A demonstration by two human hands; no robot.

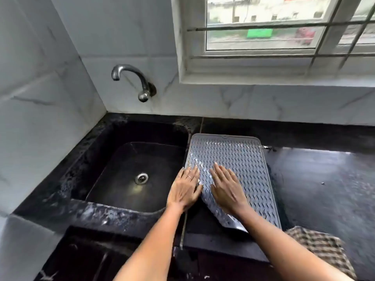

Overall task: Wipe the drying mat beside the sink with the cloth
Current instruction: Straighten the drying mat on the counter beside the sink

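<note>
Beside the sink, both hands, left hand [185, 188] and right hand [226, 188], press flat-fingered on the drying mat [241, 159].

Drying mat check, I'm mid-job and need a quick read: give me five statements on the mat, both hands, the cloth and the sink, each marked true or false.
1. Both hands lie flat on the drying mat. True: left hand and right hand press it with straight fingers.
2. The right hand holds the cloth. False: the checked cloth lies on the counter, right of the mat, untouched.
3. The mat's near left corner is folded over. True.
4. The mat lies inside the sink. False: it lies on the counter, right of the sink.
5. Water runs from the tap. False: no stream shows at the tap.
</note>
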